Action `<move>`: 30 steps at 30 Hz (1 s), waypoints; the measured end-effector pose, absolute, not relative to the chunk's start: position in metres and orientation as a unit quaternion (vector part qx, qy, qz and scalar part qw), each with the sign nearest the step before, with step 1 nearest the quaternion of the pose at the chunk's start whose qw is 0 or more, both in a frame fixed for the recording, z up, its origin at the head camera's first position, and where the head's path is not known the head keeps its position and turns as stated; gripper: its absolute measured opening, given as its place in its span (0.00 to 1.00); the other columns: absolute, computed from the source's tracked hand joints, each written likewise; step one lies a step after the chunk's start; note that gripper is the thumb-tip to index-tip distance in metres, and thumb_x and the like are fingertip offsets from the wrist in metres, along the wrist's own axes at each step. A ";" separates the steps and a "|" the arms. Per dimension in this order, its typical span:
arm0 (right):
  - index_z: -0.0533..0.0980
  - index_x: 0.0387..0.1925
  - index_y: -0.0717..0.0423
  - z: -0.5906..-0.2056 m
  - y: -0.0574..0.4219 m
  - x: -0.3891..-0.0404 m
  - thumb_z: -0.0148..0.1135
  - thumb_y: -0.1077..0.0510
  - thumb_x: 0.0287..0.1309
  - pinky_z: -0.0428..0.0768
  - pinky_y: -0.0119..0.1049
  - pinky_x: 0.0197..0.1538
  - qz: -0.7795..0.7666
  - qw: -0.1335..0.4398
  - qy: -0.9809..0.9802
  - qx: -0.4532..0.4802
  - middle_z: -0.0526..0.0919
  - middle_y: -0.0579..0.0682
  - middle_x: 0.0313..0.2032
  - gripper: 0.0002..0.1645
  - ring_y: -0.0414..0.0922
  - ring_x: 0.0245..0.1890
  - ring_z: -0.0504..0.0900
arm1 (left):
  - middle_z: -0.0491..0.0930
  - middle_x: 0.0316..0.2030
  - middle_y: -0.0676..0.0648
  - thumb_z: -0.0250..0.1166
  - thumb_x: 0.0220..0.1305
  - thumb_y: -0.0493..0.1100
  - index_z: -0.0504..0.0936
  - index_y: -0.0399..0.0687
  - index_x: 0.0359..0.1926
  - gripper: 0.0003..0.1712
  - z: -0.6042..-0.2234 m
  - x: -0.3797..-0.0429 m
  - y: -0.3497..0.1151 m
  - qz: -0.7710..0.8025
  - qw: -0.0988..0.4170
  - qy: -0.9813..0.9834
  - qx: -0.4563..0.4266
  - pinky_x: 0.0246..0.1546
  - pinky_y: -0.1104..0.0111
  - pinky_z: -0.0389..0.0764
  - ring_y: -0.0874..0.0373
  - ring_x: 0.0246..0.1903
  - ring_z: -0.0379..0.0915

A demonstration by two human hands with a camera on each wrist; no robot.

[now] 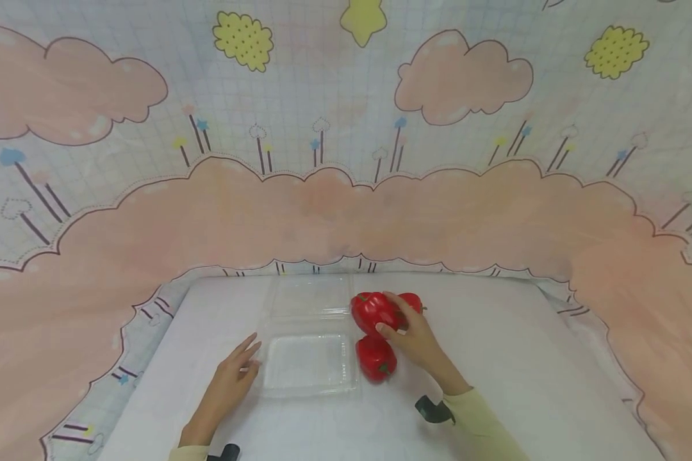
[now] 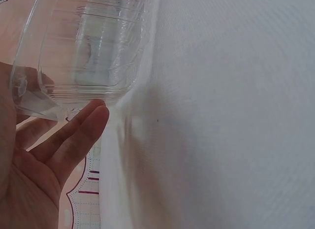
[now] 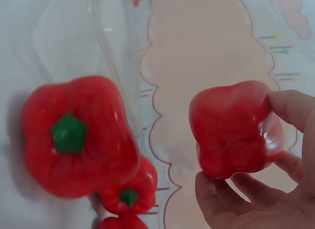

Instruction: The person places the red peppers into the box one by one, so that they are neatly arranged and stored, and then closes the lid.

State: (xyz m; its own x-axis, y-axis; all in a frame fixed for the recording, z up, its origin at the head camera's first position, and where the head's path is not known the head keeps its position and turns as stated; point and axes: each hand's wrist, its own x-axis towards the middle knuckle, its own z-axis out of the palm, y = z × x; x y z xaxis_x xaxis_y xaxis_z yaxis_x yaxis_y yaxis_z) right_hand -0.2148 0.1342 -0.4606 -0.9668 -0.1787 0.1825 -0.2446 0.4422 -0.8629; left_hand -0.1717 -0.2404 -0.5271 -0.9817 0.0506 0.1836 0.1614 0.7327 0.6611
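Note:
My right hand [image 1: 418,339] holds a glossy red bell pepper [image 1: 373,312] above the table, thumb on one side and fingers on the other. In the right wrist view this held pepper [image 3: 236,130] is lifted clear of the others. Another red pepper [image 1: 377,360] with a green stem lies just in front of it, and more red peppers, one of them at the right [image 1: 411,301], are partly hidden behind. A clear plastic box [image 1: 308,363] lies open to the left. My left hand [image 1: 230,378] is at its left side; in the left wrist view, extended fingertips [image 2: 100,115] touch its wall.
The box's hinged lid [image 1: 311,298] lies folded back, away from me. A white cloth covers the table [image 1: 484,333]. Behind it hangs a patterned curtain [image 1: 380,218] with clouds and stars. Dark bands [image 1: 434,410] sit at both wrists.

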 end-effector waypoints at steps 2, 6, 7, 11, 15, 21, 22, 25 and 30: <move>0.65 0.69 0.42 -0.460 0.129 -0.214 0.72 0.53 0.53 0.86 0.47 0.51 0.520 0.028 -0.845 0.125 0.74 0.52 0.62 0.43 0.54 0.58 0.76 | 0.62 0.72 0.38 0.60 0.67 0.35 0.71 0.36 0.66 0.27 -0.528 -0.171 -0.241 -0.360 0.074 -0.929 -0.055 0.46 0.62 0.86 0.41 0.52 0.80; 0.65 0.69 0.40 -0.460 0.121 -0.214 0.73 0.52 0.52 0.86 0.47 0.50 0.532 0.016 -0.837 0.124 0.75 0.50 0.61 0.43 0.53 0.58 0.76 | 0.62 0.72 0.40 0.59 0.68 0.37 0.71 0.37 0.66 0.27 -0.529 -0.172 -0.241 -0.356 0.070 -0.930 -0.051 0.48 0.61 0.86 0.42 0.52 0.80; 0.65 0.69 0.40 -0.460 0.118 -0.214 0.73 0.52 0.52 0.87 0.47 0.50 0.534 0.015 -0.836 0.124 0.75 0.50 0.61 0.43 0.53 0.58 0.76 | 0.62 0.72 0.40 0.59 0.68 0.37 0.71 0.37 0.66 0.26 -0.529 -0.172 -0.241 -0.355 0.071 -0.931 -0.051 0.48 0.61 0.86 0.43 0.52 0.80; 0.64 0.69 0.39 -0.460 0.108 -0.217 0.72 0.53 0.53 0.87 0.47 0.51 0.548 0.011 -0.827 0.126 0.75 0.50 0.62 0.43 0.53 0.59 0.75 | 0.63 0.72 0.39 0.60 0.67 0.36 0.72 0.37 0.66 0.26 -0.530 -0.171 -0.242 -0.354 0.081 -0.930 -0.054 0.47 0.60 0.86 0.43 0.51 0.81; 0.64 0.69 0.39 -0.460 0.096 -0.221 0.71 0.53 0.55 0.86 0.48 0.51 0.552 0.000 -0.823 0.135 0.74 0.51 0.63 0.42 0.54 0.60 0.75 | 0.64 0.71 0.39 0.60 0.67 0.36 0.72 0.37 0.66 0.26 -0.530 -0.171 -0.241 -0.354 0.088 -0.929 -0.055 0.46 0.60 0.86 0.44 0.50 0.81; 0.63 0.70 0.39 -0.463 0.076 -0.224 0.70 0.50 0.56 0.87 0.47 0.51 0.545 -0.024 -0.822 0.162 0.74 0.51 0.62 0.41 0.53 0.59 0.76 | 0.64 0.71 0.39 0.60 0.66 0.35 0.72 0.37 0.65 0.26 -0.530 -0.171 -0.240 -0.351 0.095 -0.930 -0.054 0.46 0.60 0.86 0.44 0.50 0.82; 0.63 0.70 0.39 -0.464 0.073 -0.225 0.70 0.50 0.57 0.87 0.46 0.51 0.547 -0.029 -0.820 0.167 0.74 0.51 0.62 0.41 0.53 0.59 0.76 | 0.64 0.71 0.38 0.60 0.66 0.35 0.72 0.37 0.65 0.26 -0.530 -0.171 -0.240 -0.351 0.095 -0.930 -0.054 0.46 0.60 0.86 0.44 0.50 0.82; 0.63 0.70 0.39 -0.467 0.064 -0.225 0.70 0.49 0.57 0.86 0.46 0.52 0.550 -0.044 -0.815 0.176 0.73 0.51 0.63 0.42 0.54 0.60 0.76 | 0.65 0.71 0.38 0.60 0.67 0.35 0.72 0.37 0.65 0.26 -0.529 -0.170 -0.239 -0.348 0.095 -0.931 -0.053 0.46 0.60 0.86 0.44 0.50 0.82; 0.63 0.70 0.39 -0.471 0.049 -0.225 0.70 0.48 0.56 0.86 0.47 0.53 0.557 -0.068 -0.807 0.185 0.71 0.49 0.65 0.42 0.54 0.62 0.74 | 0.64 0.71 0.38 0.60 0.67 0.35 0.72 0.37 0.65 0.26 -0.527 -0.169 -0.239 -0.349 0.090 -0.931 -0.051 0.46 0.59 0.86 0.44 0.50 0.82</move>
